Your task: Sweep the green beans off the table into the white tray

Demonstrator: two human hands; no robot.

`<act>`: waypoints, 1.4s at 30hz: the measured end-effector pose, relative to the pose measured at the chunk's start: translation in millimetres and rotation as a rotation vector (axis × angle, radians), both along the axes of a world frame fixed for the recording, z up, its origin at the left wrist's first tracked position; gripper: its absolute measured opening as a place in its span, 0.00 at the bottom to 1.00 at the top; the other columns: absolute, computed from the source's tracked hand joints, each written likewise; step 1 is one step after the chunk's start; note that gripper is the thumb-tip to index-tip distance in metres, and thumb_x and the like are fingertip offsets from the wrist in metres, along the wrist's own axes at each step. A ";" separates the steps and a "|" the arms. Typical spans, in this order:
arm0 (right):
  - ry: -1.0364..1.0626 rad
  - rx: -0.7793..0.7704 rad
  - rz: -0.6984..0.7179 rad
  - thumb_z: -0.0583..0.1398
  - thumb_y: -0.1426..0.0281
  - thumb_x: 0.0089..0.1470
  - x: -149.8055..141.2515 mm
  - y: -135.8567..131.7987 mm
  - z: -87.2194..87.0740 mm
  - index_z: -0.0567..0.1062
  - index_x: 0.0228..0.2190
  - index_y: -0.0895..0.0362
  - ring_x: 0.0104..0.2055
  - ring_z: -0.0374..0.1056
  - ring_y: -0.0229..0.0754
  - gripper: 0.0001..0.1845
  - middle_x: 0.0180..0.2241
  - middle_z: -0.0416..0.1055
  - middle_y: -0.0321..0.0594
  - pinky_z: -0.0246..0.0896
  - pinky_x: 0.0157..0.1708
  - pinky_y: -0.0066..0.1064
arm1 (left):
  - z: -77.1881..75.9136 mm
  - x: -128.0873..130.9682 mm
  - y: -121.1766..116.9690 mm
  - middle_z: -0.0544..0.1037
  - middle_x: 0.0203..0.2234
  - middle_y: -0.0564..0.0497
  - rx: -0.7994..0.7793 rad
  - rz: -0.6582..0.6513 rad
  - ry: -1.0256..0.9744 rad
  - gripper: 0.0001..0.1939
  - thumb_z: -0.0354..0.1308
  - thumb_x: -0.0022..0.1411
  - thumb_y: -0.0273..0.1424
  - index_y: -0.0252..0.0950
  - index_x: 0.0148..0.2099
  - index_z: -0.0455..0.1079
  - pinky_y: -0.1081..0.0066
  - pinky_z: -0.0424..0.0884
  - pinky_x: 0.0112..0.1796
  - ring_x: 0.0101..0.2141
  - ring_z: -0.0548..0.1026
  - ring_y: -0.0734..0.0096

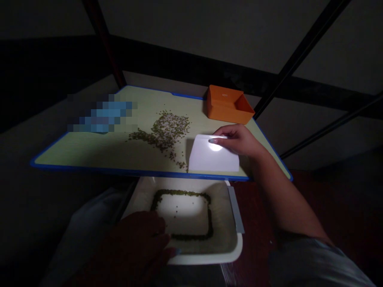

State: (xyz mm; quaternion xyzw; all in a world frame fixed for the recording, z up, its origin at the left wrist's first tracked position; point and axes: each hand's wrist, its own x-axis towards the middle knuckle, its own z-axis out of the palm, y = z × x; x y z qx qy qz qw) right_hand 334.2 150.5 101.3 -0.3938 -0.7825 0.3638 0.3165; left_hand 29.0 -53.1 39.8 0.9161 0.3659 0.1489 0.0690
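My right hand point(239, 140) holds a white plastic scraper point(213, 158) upright on the pale table point(89, 149), fingers curled over its top edge. A scatter of small green beans point(166, 131) lies on the table just left of the scraper. My left hand point(143, 239) grips the near left rim of a white tray point(230, 223) held below the table's front edge. Inside the tray, green beans point(182, 215) lie in a square ring around its bottom.
An orange open box point(228, 104) stands at the table's far right corner. A blurred blue patch point(103, 115) sits on the left of the table. Dark metal bars point(302, 48) cross behind. The table has a blue rim point(119, 171).
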 end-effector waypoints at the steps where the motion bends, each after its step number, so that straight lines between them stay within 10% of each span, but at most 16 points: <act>1: -0.006 -0.004 0.001 0.70 0.53 0.49 -0.1 0.1 -0.2 0.82 0.30 0.61 0.28 0.62 0.35 0.22 0.26 0.73 0.39 0.54 0.26 0.29 | -1.8 0.5 -0.2 0.76 0.33 0.56 0.006 -0.002 -0.013 0.19 0.41 0.77 0.34 0.43 0.37 0.70 0.66 0.65 0.37 0.34 0.75 0.68; 42: 0.051 0.068 -0.011 0.71 0.51 0.46 -12.6 -8.4 4.5 0.84 0.29 0.60 0.27 0.66 0.36 0.23 0.28 0.78 0.43 0.57 0.25 0.28 | 1.1 -0.2 -4.2 0.76 0.34 0.57 -0.086 0.027 -0.011 0.10 0.50 0.72 0.32 0.43 0.37 0.70 0.66 0.65 0.38 0.35 0.74 0.66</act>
